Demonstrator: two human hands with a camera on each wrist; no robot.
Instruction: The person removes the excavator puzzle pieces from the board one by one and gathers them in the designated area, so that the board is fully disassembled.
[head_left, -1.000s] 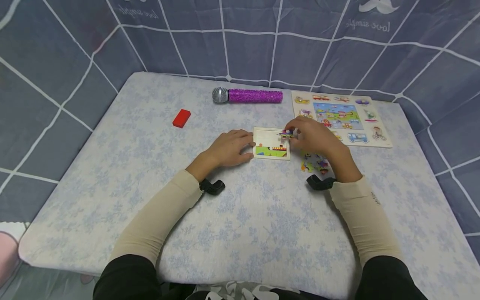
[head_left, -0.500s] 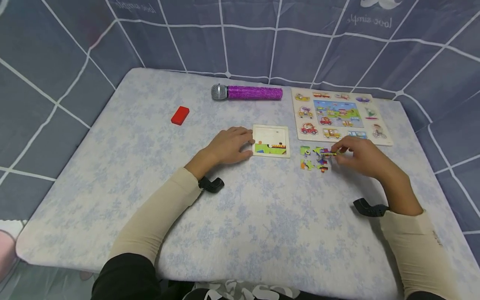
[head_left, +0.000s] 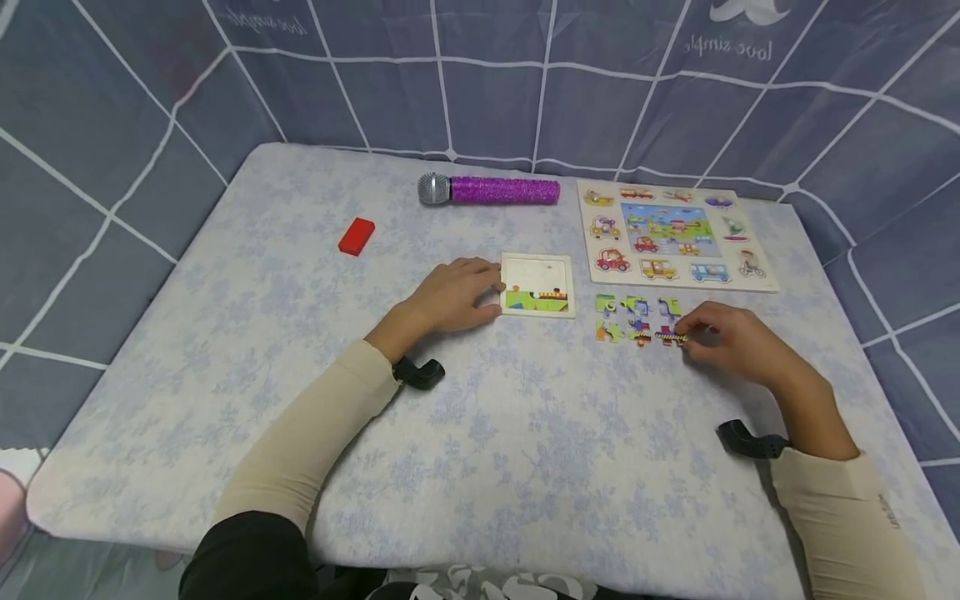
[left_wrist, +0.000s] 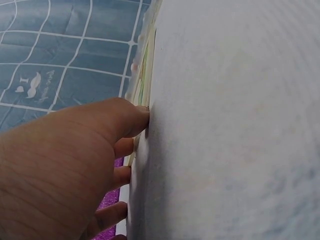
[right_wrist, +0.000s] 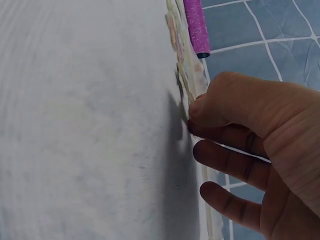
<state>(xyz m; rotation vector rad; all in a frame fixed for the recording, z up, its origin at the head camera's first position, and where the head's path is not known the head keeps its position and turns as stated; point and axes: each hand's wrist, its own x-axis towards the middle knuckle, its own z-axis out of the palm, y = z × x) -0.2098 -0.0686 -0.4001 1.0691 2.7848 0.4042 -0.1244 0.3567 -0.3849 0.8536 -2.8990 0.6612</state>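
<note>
My left hand (head_left: 459, 296) lies on the table with its fingertips and thumb at the left edge of a small wooden puzzle tray (head_left: 538, 313). Green pieces with part of a train fill the tray's lower strip; its upper part shows bare wood. To the right, my right hand (head_left: 731, 342) pinches a jigsaw piece (head_left: 670, 337) with a striped edge between thumb and index finger. That piece is low over the table, at the lower right of a group of several loose jigsaw pieces (head_left: 637, 307). In the right wrist view, the other fingers (right_wrist: 230, 162) are spread apart from the pinch.
Behind the loose pieces lies a larger wooden picture board (head_left: 757, 279) with vehicle shapes. A purple glitter microphone (head_left: 502, 191) lies at the back. A red block (head_left: 356, 237) is at the back left. Grey-blue checked cloth (head_left: 495, 92) hangs behind the table.
My right hand has moved from the puzzle tray's upper right corner to the right, carrying the jigsaw piece to the loose pieces, then nearer me. My left hand has stayed at the tray.
</note>
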